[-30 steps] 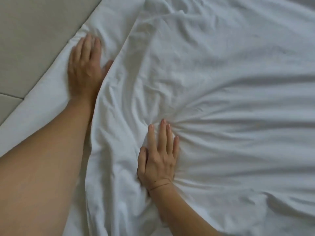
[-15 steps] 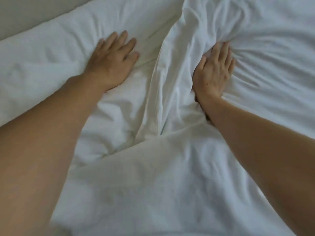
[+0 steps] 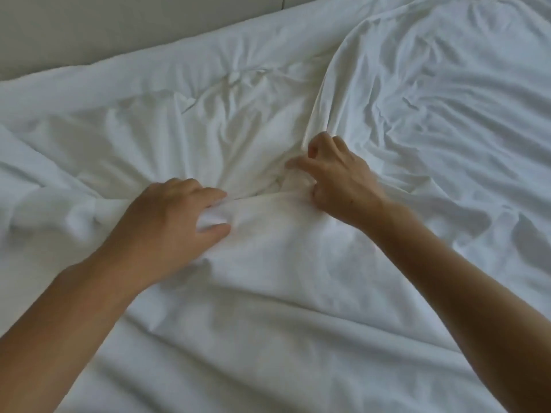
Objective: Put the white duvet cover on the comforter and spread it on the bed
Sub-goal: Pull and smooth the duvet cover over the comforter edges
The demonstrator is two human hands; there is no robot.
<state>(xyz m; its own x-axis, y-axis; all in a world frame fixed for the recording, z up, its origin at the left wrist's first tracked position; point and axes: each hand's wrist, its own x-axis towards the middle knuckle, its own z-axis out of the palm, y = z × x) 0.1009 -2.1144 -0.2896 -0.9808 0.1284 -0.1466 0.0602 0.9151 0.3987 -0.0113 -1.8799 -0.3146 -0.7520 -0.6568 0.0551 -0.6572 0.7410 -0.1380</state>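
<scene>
Flat palms give way to a two-handed bunching grip on the white duvet cover (image 3: 298, 293).

The left hand (image 3: 167, 225), which half a second ago lay flat, now has its fingers (image 3: 208, 193) and thumb curled round a fold of cloth; just to its right, the right hand (image 3: 337, 180) claws into the gathered fabric, fingers bent, thumb stretched left. Creases fan away from both grips across the bed (image 3: 447, 114) (the comforter cannot be told apart from the cover). Smoothing has likely turned to pulling, so the spreading is unfinished.
</scene>
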